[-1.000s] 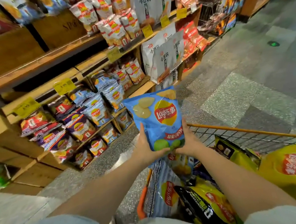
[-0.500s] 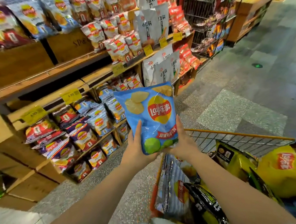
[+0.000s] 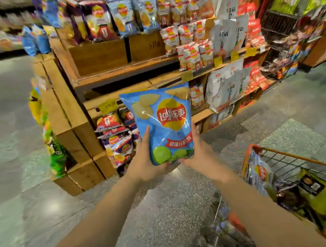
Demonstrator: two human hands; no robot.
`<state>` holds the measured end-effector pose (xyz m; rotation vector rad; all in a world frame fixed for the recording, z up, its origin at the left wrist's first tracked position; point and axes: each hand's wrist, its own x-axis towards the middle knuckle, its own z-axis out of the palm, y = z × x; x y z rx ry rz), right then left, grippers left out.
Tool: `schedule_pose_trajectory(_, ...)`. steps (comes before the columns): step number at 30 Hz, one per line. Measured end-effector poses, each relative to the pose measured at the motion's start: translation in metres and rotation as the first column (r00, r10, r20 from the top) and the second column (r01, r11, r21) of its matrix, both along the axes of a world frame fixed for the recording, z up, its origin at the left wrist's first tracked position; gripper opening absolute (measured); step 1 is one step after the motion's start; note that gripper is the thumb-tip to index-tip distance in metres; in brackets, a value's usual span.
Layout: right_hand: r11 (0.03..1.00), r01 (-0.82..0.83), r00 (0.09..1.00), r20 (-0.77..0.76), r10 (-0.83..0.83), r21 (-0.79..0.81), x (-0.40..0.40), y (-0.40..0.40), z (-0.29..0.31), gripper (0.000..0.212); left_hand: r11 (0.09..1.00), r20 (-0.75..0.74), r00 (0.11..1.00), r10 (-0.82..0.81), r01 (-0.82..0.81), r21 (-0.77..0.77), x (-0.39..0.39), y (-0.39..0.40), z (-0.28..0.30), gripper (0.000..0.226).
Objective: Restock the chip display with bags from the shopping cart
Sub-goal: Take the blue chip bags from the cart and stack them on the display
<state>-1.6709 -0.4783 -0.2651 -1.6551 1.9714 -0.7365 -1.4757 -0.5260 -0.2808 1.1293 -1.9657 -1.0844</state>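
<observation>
A light blue bag of chips (image 3: 163,121) with lime pictures stands upright in both my hands, in front of the wooden chip display (image 3: 98,55). My left hand (image 3: 145,162) grips its lower left edge and my right hand (image 3: 198,151) grips its lower right edge. The shopping cart (image 3: 282,157) with an orange rim is at the lower right, holding several bags, among them yellow ones (image 3: 324,197) and a blue one (image 3: 258,171). The display's middle shelf (image 3: 124,72) has a bare stretch behind the wooden boxes.
Purple and red chip bags (image 3: 114,128) fill the low shelf behind the held bag. White snack bags (image 3: 229,88) and red packs sit further right. A wire rack (image 3: 289,35) stands at the far right. Green and yellow bags (image 3: 56,156) hang on the display's left end.
The view has swung left and the bag has risen and moved away from the cart toward the display. Both hands keep their grip on it.
</observation>
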Motion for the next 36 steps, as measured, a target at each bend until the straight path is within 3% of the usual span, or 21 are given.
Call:
schedule_pose_trajectory(6,0.980,-0.198,0.979,-0.041,0.198,0.016,0.136,-0.045,0.000,0.129,0.987,0.022,0.987,0.159,-0.159,0.000,0.144,-0.015,-0.005,0.120)
schedule_pose_trajectory(11,0.933,-0.357,0.934,0.039,0.355,0.045,0.236,-0.078,0.011,0.118,0.935,-0.027,0.935,0.353,-0.354,0.002,0.247,-0.026,0.000,0.125)
schedule_pose_trajectory(15,0.903,-0.428,0.902,0.069,0.426,0.022,0.294,-0.105,0.024,0.113,0.914,-0.074,0.913,0.402,-0.405,-0.028,0.306,-0.044,0.006,0.121)
schedule_pose_trajectory(19,0.879,-0.477,0.875,0.094,0.475,0.006,0.339,-0.144,0.030,0.112,0.883,-0.021,0.883,0.468,-0.469,-0.020,0.350,-0.074,0.014,0.124)
schedule_pose_trajectory(26,0.845,-0.532,0.841,0.086,0.534,-0.049,0.421,-0.255,0.026,0.121,0.837,0.057,0.835,0.547,-0.542,-0.080,0.425,-0.166,0.031,0.127)
schedule_pose_trajectory(36,0.798,-0.601,0.786,0.138,0.602,-0.057,0.531,-0.411,0.052,0.113,0.798,0.069,0.795,0.603,-0.602,-0.034,0.541,-0.310,0.062,0.127)
